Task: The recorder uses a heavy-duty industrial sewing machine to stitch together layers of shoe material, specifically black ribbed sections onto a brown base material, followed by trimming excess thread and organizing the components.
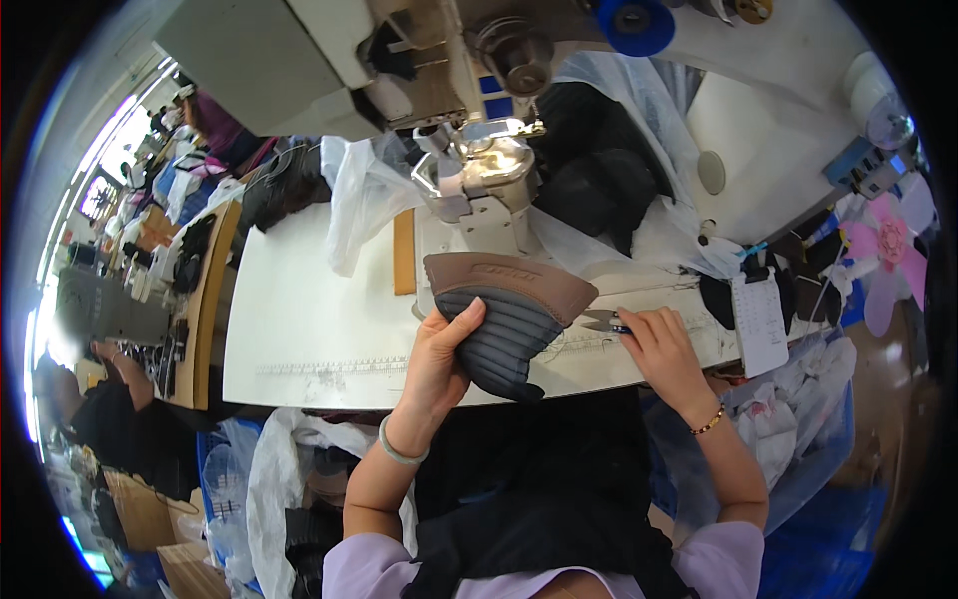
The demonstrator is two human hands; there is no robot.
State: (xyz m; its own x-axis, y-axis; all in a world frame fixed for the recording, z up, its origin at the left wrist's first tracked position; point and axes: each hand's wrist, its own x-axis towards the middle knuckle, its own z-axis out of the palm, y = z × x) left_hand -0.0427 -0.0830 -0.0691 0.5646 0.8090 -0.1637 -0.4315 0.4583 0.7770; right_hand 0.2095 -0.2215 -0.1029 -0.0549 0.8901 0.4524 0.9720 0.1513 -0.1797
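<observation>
My left hand (pixel 436 351) is closed on a curved sewn piece (pixel 511 339), its thumb pressed on the front. The piece has a smooth brown band along the top and black padded ribs below, and looks like part of a shoe upper. To its right, my right hand (pixel 661 351) is closed round small thread snips (pixel 603 320), whose metal blades point left at the brown corner. Behind the piece stands the metal head of a sewing machine (pixel 494 185).
The white table (pixel 309 309) carries a printed ruler strip near its front edge. Black pieces in clear plastic (pixel 604 165) lie behind the machine. A notepad (pixel 760 324) and pink fan (pixel 888 245) are at the right. Bags and blue crates stand below; other people sit at left.
</observation>
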